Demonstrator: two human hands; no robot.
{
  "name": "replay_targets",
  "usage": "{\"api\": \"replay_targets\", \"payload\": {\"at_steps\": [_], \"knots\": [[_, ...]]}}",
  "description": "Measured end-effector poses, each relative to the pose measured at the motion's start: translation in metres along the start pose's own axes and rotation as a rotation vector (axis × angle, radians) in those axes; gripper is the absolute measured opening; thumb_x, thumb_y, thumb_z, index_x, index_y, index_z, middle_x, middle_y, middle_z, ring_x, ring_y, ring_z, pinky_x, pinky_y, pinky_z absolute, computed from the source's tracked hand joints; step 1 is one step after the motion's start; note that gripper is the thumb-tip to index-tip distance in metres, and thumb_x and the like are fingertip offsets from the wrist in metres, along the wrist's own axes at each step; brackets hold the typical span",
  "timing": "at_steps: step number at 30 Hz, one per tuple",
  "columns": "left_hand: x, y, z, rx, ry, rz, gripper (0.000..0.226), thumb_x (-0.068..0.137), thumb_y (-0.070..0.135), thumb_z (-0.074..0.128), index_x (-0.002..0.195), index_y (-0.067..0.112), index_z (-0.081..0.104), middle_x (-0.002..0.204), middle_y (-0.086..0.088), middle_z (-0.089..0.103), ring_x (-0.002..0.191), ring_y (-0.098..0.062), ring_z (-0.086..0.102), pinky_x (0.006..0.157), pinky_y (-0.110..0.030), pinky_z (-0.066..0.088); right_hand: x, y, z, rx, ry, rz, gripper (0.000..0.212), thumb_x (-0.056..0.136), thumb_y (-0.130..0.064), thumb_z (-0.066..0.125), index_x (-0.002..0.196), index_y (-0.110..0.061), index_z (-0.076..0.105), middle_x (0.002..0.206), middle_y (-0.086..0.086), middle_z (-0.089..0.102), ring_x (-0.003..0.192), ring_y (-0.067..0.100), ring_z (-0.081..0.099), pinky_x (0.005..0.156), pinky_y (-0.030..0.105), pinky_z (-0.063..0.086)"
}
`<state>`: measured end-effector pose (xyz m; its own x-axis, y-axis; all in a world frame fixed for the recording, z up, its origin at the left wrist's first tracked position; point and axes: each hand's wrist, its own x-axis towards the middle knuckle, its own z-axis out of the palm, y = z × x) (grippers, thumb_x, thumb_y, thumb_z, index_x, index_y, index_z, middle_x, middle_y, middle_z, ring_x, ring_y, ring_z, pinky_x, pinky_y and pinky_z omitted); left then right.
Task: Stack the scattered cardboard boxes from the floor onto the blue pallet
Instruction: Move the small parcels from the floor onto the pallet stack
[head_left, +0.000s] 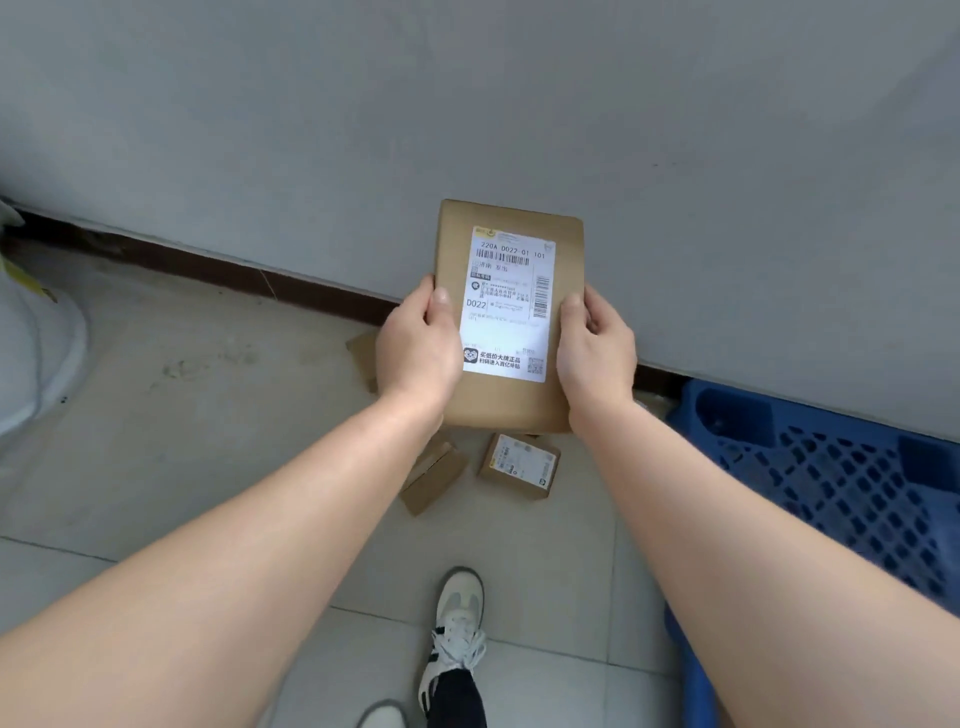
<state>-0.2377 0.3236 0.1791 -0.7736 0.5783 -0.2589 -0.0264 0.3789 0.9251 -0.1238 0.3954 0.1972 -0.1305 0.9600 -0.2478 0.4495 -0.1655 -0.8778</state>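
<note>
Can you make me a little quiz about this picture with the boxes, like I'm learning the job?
1. True or false: the flat box is lying on the blue pallet.
2. On which side of the person is the blue pallet? A: left. B: right. C: behind the shoes.
3. Fill the gap: the small labelled box lies on the ____.

Key:
1. False. The left hand and the right hand hold it up by its two sides.
2. B.
3. floor.
</note>
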Motion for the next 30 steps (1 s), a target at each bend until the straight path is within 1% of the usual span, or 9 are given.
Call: {"api": "replay_targets", "payload": {"at_steps": [4, 8, 13, 16, 19, 21, 24, 27, 30], "knots": [[-0.042, 0.021, 0.022, -0.022, -0.074, 0.053, 0.048, 0.094, 0.043, 0.034, 0.131, 0.023, 0.057, 0.128, 0.010, 0.062, 0.121, -0.013, 0.054, 0.105, -0.039, 0.042, -0.019, 0.004, -0.056, 0.017, 0.060, 0.013, 0.026, 0.098, -0.033, 0.039, 0.095, -0.037, 0.065, 0.093, -0.022, 0.069, 0.092, 0.003, 0.063, 0.085, 0.029, 0.049], [-0.093, 0.033, 0.052, -0.048, -0.122, 0.049, 0.061, 0.082, 0.056, 0.034, 0.130, 0.026, 0.058, 0.127, 0.011, 0.062, 0.122, -0.013, 0.054, 0.105, -0.042, 0.043, -0.039, 0.018, -0.115, 0.023, 0.118, 0.052, 0.030, 0.098, -0.037, 0.040, 0.115, -0.036, 0.064, 0.100, -0.021, 0.068, 0.097, 0.004, 0.062, 0.089, 0.033, 0.050], [-0.160, 0.052, 0.099, -0.149, -0.180, -0.009, 0.046, 0.093, 0.046, 0.043, 0.133, 0.028, 0.056, 0.133, 0.010, 0.056, 0.118, -0.007, 0.053, 0.106, -0.035, 0.042, -0.058, 0.039, -0.195, 0.049, 0.173, 0.111, 0.032, 0.099, -0.038, 0.042, 0.126, -0.037, 0.059, 0.110, -0.021, 0.065, 0.105, 0.005, 0.059, 0.098, 0.034, 0.047], [-0.200, 0.063, 0.129, -0.208, -0.204, -0.037, 0.040, 0.099, 0.035, 0.047, 0.136, 0.023, 0.053, 0.136, 0.007, 0.051, 0.109, -0.002, 0.049, 0.100, -0.023, 0.039, -0.069, 0.050, -0.245, 0.047, 0.195, 0.112, 0.031, 0.099, -0.036, 0.042, 0.124, -0.037, 0.060, 0.108, -0.021, 0.065, 0.104, 0.006, 0.060, 0.097, 0.034, 0.047], [-0.247, 0.069, 0.157, -0.237, -0.213, -0.050, 0.039, 0.099, 0.032, 0.048, 0.136, 0.022, 0.053, 0.135, 0.007, 0.051, 0.104, -0.001, 0.049, 0.091, -0.018, 0.037, -0.085, 0.064, -0.296, 0.050, 0.198, 0.119, 0.031, 0.100, -0.036, 0.042, 0.126, -0.038, 0.059, 0.104, -0.021, 0.065, 0.100, 0.005, 0.060, 0.086, 0.029, 0.049], [-0.281, 0.070, 0.177, -0.258, -0.217, -0.055, 0.038, 0.098, 0.031, 0.049, 0.135, 0.021, 0.054, 0.137, 0.006, 0.051, 0.105, -0.001, 0.050, 0.094, -0.019, 0.038, -0.098, 0.075, -0.332, 0.041, 0.208, 0.111, 0.031, 0.100, -0.036, 0.042, 0.125, -0.038, 0.059, 0.100, -0.023, 0.063, 0.098, 0.003, 0.059, 0.080, 0.025, 0.047], [-0.335, 0.072, 0.205, -0.287, -0.246, -0.074, 0.039, 0.097, 0.033, 0.050, 0.135, 0.022, 0.054, 0.137, 0.005, 0.051, 0.112, -0.004, 0.052, 0.105, -0.027, 0.039, -0.121, 0.093, -0.387, 0.023, 0.235, 0.116, 0.029, 0.100, -0.036, 0.041, 0.121, -0.038, 0.061, 0.103, -0.021, 0.065, 0.101, 0.007, 0.060, 0.088, 0.032, 0.049], [-0.384, 0.077, 0.230, -0.309, -0.272, -0.100, 0.039, 0.097, 0.034, 0.050, 0.134, 0.023, 0.054, 0.134, 0.007, 0.055, 0.119, -0.009, 0.054, 0.106, -0.035, 0.042, -0.144, 0.108, -0.436, 0.009, 0.265, 0.127, 0.030, 0.098, -0.038, 0.042, 0.121, -0.039, 0.061, 0.112, -0.017, 0.065, 0.106, 0.012, 0.059, 0.096, 0.040, 0.048], [-0.432, 0.082, 0.249, -0.340, -0.283, -0.112, 0.039, 0.097, 0.032, 0.050, 0.134, 0.021, 0.054, 0.134, 0.006, 0.054, 0.120, -0.010, 0.054, 0.107, -0.035, 0.042, -0.165, 0.120, -0.482, -0.006, 0.282, 0.122, 0.030, 0.099, -0.037, 0.042, 0.123, -0.037, 0.061, 0.113, -0.018, 0.064, 0.107, 0.011, 0.058, 0.095, 0.037, 0.048]]}}
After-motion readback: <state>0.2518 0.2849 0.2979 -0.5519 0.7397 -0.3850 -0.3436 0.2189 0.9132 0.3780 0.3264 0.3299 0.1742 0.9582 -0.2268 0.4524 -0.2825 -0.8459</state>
